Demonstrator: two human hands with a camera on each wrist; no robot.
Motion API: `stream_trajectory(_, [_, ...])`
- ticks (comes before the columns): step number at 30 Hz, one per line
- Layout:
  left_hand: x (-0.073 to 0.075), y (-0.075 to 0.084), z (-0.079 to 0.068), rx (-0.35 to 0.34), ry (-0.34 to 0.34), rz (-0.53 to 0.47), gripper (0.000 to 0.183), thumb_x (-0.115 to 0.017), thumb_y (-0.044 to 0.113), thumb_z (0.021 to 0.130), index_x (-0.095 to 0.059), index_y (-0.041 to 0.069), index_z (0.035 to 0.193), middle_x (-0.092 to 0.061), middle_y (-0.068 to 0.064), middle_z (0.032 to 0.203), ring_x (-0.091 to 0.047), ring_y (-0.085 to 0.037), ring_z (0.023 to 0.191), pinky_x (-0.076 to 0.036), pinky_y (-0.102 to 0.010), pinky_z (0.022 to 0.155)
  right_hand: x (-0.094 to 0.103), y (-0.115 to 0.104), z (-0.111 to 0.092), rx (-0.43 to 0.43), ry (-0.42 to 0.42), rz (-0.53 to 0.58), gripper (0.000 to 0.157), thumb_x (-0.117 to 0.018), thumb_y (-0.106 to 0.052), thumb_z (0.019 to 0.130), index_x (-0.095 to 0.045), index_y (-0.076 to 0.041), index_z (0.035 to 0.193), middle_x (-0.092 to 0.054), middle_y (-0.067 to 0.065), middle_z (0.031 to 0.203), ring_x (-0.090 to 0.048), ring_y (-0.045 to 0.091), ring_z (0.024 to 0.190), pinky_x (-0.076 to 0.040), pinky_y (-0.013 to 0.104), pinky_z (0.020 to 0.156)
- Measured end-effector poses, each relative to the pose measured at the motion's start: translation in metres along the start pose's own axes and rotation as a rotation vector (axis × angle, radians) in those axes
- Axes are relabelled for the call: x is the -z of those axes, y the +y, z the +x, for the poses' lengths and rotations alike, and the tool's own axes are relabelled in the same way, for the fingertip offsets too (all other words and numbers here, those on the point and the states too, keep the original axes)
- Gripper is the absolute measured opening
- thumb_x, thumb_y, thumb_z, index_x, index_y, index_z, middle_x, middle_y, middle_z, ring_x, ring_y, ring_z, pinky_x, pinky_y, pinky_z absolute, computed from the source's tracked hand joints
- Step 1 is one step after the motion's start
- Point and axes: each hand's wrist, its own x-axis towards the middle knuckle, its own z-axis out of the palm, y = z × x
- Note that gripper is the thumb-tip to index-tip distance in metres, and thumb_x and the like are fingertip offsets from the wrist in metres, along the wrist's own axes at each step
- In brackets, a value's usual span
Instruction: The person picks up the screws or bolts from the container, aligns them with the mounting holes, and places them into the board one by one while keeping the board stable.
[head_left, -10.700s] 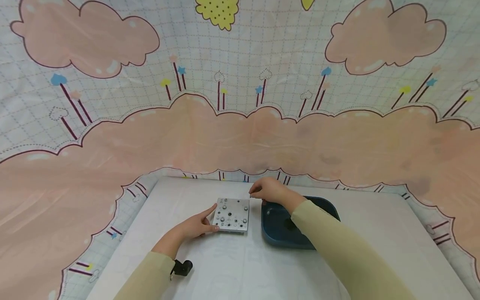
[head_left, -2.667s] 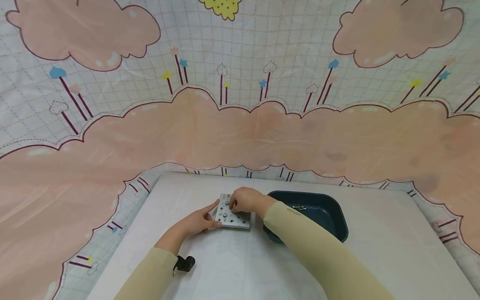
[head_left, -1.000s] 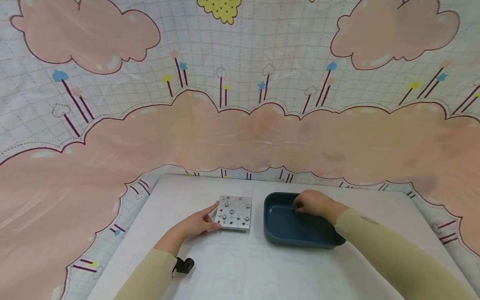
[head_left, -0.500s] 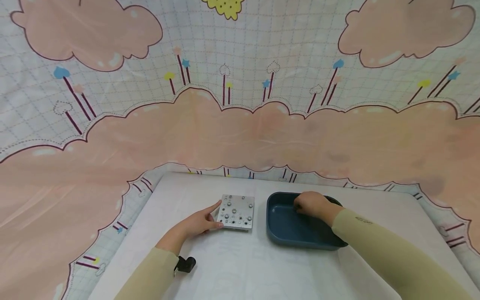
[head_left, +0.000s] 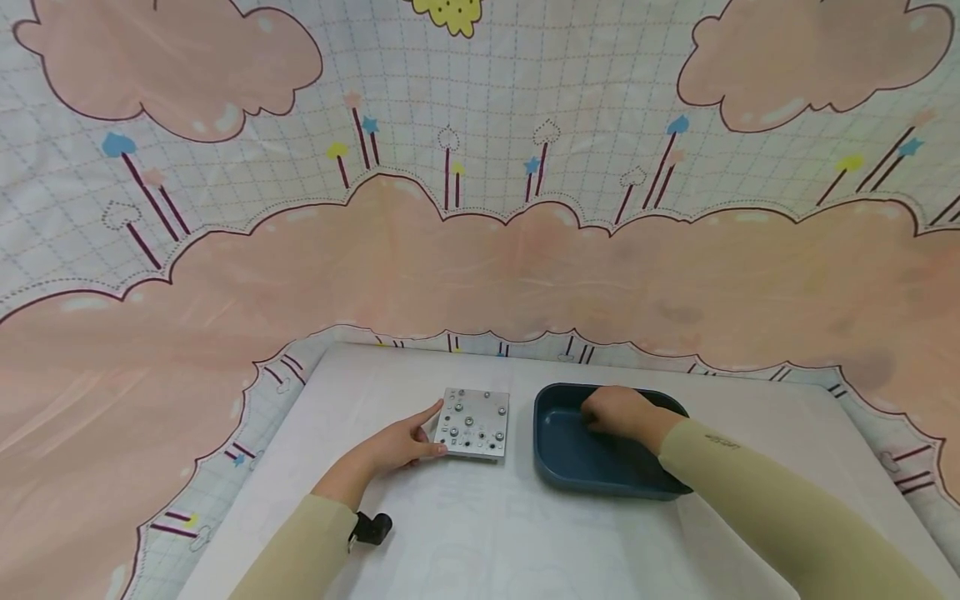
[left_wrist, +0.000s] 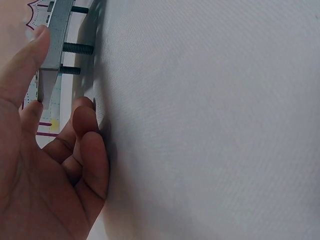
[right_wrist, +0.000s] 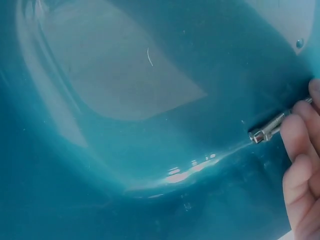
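Observation:
A square silver metal plate (head_left: 472, 425), dotted with holes and screw heads, lies left of the tray. My left hand (head_left: 393, 446) holds its left side, thumb and forefinger set at two corners. From below, the left wrist view shows several threaded screws (left_wrist: 77, 48) sticking out of the plate's underside, the other fingers curled beneath. Inside the dark blue tray (head_left: 600, 487) is my right hand (head_left: 622, 411), fingers curled downward. In the right wrist view a shiny metal bolt (right_wrist: 272, 126) sits between its fingertips near the tray wall; the fingers hide its far end.
A white cloth covers the table (head_left: 450, 550). Behind it hangs a printed curtain (head_left: 480, 283) with clouds. On my left wrist a black camera (head_left: 372, 527) juts out over the table. The tray's raised rim surrounds my right hand.
Over the longer span, my right hand went from above the plate into the tray. During the last second it stays there, shifting slightly. My left hand keeps its hold on the plate.

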Motion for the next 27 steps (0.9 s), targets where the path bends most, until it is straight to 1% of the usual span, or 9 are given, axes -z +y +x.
stream_trajectory(6, [0.000, -0.001, 0.001, -0.007, -0.010, -0.003, 0.090, -0.078, 0.042, 0.084, -0.028, 0.032, 0.157, -0.056, -0.003, 0.088, -0.052, -0.016, 0.066, -0.044, -0.030, 0.062, 0.001, -0.002, 0.001, 0.003, -0.001, -0.016, 0.005, -0.076, -0.014, 0.087, -0.076, -0.012, 0.092, -0.068, -0.004, 0.083, -0.060, 0.012, 0.072, -0.054, 0.036, 0.073])
stream_trajectory(12, [0.000, -0.002, 0.002, -0.004, -0.002, -0.016, 0.089, -0.079, 0.041, 0.084, -0.028, 0.033, 0.157, -0.056, -0.003, 0.087, -0.052, -0.017, 0.066, -0.044, -0.031, 0.062, 0.001, -0.003, 0.002, 0.017, 0.014, -0.035, 0.003, -0.077, -0.013, 0.086, -0.075, -0.013, 0.089, -0.066, -0.004, 0.081, -0.059, 0.013, 0.072, -0.053, 0.036, 0.071])
stream_trajectory(16, [-0.001, -0.001, 0.001, 0.001, -0.002, -0.011, 0.089, -0.078, 0.041, 0.084, -0.028, 0.033, 0.157, -0.056, -0.003, 0.087, -0.051, -0.017, 0.066, -0.044, -0.031, 0.063, 0.003, -0.005, 0.002, -0.008, 0.002, -0.007, 0.003, -0.075, -0.014, 0.088, -0.075, -0.013, 0.090, -0.066, -0.005, 0.082, -0.058, 0.012, 0.073, -0.053, 0.037, 0.074])
stream_trajectory(19, [-0.001, 0.001, -0.001, -0.001, 0.001, -0.006, 0.089, -0.078, 0.040, 0.084, -0.028, 0.032, 0.157, -0.056, -0.003, 0.087, -0.051, -0.017, 0.066, -0.044, -0.031, 0.063, 0.006, -0.006, 0.000, -0.045, 0.001, 0.032, 0.005, -0.074, -0.016, 0.089, -0.076, -0.014, 0.093, -0.067, -0.006, 0.085, -0.060, 0.012, 0.076, -0.053, 0.038, 0.077])
stream_trajectory(23, [-0.001, 0.002, -0.002, -0.003, 0.005, -0.003, 0.089, -0.079, 0.040, 0.084, -0.029, 0.031, 0.157, -0.056, -0.003, 0.087, -0.051, -0.017, 0.067, -0.043, -0.031, 0.063, 0.012, -0.005, -0.003, -0.074, 0.024, 0.073, 0.006, -0.073, -0.019, 0.090, -0.075, -0.016, 0.096, -0.068, -0.006, 0.088, -0.060, 0.011, 0.079, -0.053, 0.038, 0.078])
stream_trajectory(27, [0.000, 0.001, -0.002, -0.003, 0.002, -0.005, 0.089, -0.078, 0.041, 0.084, -0.028, 0.032, 0.157, -0.056, -0.003, 0.087, -0.051, -0.017, 0.067, -0.044, -0.031, 0.063, 0.020, -0.006, -0.006, -0.072, 0.054, 0.098, 0.007, -0.072, -0.020, 0.091, -0.074, -0.016, 0.097, -0.067, -0.007, 0.088, -0.059, 0.010, 0.078, -0.052, 0.036, 0.077])
